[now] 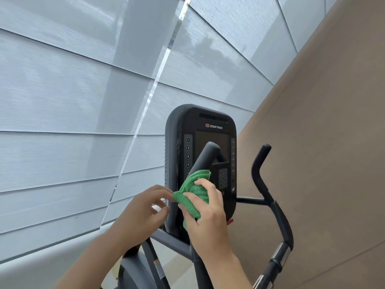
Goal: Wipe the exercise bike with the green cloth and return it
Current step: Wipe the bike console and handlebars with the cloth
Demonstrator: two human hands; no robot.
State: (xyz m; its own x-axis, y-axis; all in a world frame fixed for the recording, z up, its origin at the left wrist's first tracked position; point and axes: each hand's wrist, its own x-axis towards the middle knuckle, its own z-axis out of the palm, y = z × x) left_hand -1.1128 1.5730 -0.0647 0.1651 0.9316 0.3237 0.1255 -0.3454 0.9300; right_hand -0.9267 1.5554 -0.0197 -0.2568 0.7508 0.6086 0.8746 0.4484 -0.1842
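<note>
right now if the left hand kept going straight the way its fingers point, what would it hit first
Most likely the left edge of the console; the left hand already has its fingertips close beside it, near the green cloth. Depth is hard to judge.

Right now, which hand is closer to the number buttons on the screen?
Right. The right hand, gripping the crumpled green cloth, is just below and left of the small black number keypad. The left hand is further left, at the console's edge.

Open room left of the console; handlebars crowding its front and right.
</note>
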